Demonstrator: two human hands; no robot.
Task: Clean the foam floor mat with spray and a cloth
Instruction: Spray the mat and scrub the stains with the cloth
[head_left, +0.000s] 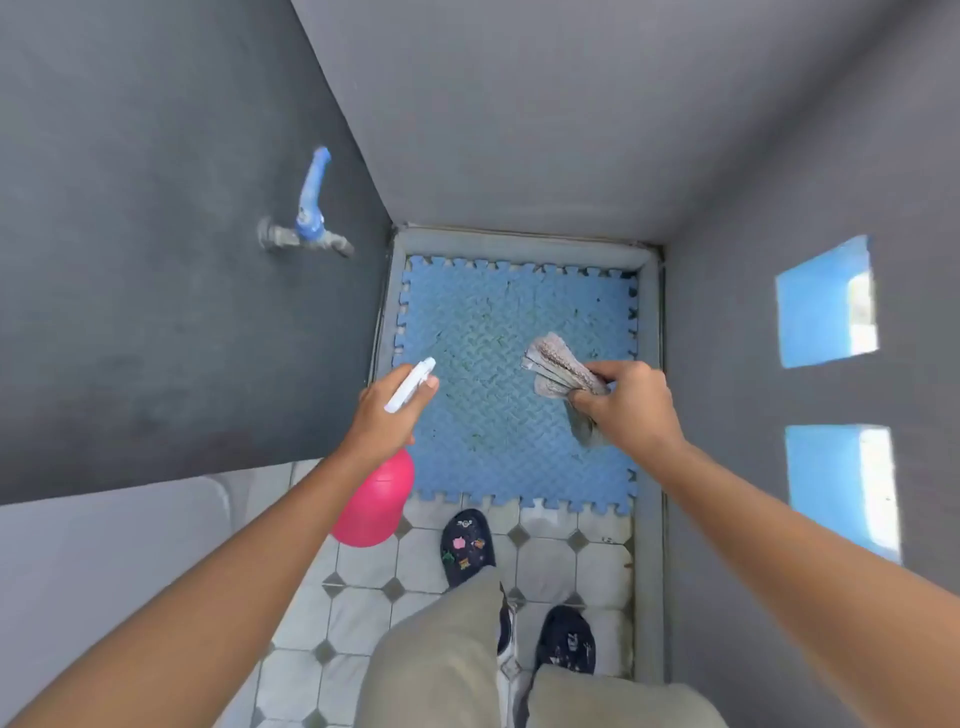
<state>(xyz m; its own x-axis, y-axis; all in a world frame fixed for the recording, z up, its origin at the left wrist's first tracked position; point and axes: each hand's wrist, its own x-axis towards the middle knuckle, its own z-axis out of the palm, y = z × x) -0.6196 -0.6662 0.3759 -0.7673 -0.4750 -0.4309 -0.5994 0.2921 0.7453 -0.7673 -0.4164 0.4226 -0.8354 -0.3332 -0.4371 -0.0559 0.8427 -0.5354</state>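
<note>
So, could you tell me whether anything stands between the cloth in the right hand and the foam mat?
Nothing visible does. The right hand holds the bunched grey-brown cloth above the blue interlocking foam floor mat, bare beneath it. The left hand holds the pink spray bottle off at the mat's left edge.

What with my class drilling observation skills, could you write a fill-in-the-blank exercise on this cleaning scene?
1. The left hand holds a spray bottle whose body is ____.
2. The right hand grips a cloth; the foam mat on the floor is ____ in colour.
3. The tap juts from the wall on the person's ____ side.
Missing words: pink; blue; left.
</note>
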